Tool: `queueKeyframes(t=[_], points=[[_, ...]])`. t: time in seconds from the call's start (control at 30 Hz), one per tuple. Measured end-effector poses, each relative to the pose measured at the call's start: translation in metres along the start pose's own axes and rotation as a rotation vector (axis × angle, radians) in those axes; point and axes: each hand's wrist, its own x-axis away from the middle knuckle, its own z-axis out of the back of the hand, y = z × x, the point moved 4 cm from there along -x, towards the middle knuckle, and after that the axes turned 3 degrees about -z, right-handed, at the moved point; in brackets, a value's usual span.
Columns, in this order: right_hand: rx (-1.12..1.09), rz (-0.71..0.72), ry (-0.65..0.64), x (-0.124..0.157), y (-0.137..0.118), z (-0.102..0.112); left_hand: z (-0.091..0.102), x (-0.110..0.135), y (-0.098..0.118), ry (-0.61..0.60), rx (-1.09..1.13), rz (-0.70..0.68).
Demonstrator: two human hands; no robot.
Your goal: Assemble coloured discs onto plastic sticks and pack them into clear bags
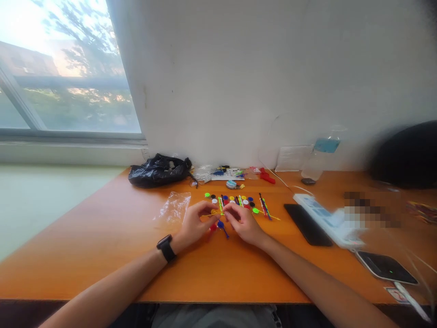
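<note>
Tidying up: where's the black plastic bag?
In the head view, the black plastic bag lies at the back left of the table, by the wall, beyond the clear bag near the left hand.

We are at a wooden desk [218,278] in an everyday room, home or dormitory, we cannot tell which: a window [71,82] facing trees [92,45], a plain white wall [256,82], a power strip [316,212], a plastic bottle [314,160] and a black plastic bag [159,172] make it look lived-in.
</note>
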Motion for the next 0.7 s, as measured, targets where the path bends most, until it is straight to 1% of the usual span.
queueKeyframes(t=[0.1, 0.27, 0.53, 0.7], points=[[0.016, 0.008, 0.000, 0.0000, 0.0012, -0.0004, 0.0004, -0.0003, 0.0013, -0.004, -0.006, 0.001], [0.049, 0.031, 0.003, 0.0001, 0.0010, -0.0004, -0.0011, -0.0003, 0.0053, -0.061, -0.016, -0.003], [0.096, 0.062, -0.006, 0.0026, -0.0021, 0.0000, 0.0003, 0.0009, 0.0023, -0.058, -0.028, -0.011], [0.130, 0.080, 0.001, 0.0035, -0.0061, 0.0003, 0.0029, -0.0002, 0.0053, -0.048, -0.065, -0.034]])
